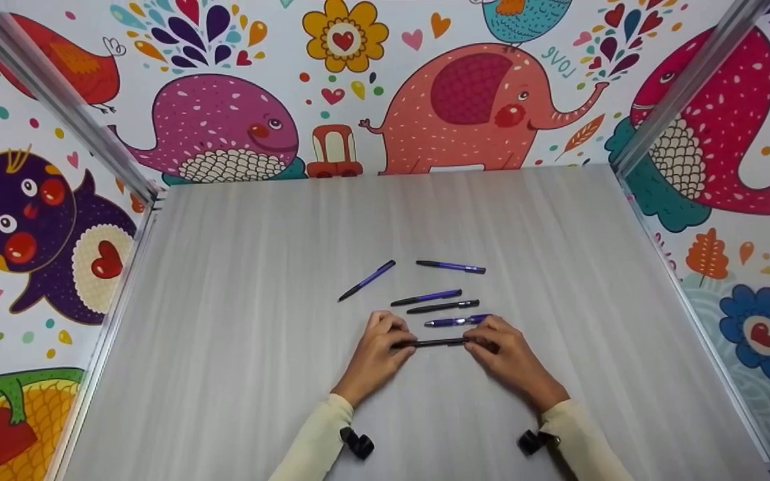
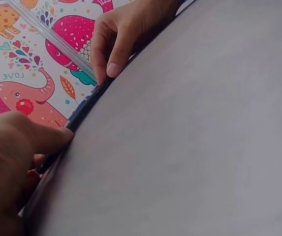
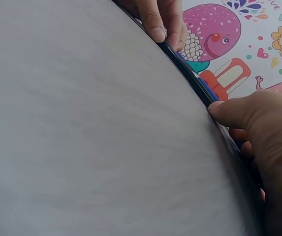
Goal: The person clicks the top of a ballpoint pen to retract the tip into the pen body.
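Observation:
A black pen lies crosswise between both hands, low over the grey table or on it; which of the two I cannot tell. My left hand pinches its left end between thumb and fingers. At the other end my right hand pinches it likewise. Just beyond is a blue pen, its right end partly behind the right fingers. In the left wrist view the dark pen runs between both thumbs. The right wrist view shows the same pen with the right thumb on it.
Farther back lie a black pen and a blue pen, nearly parallel. Another blue pen slants at the left, and one more blue pen lies behind. Metal rails and cartoon-printed walls border the grey table.

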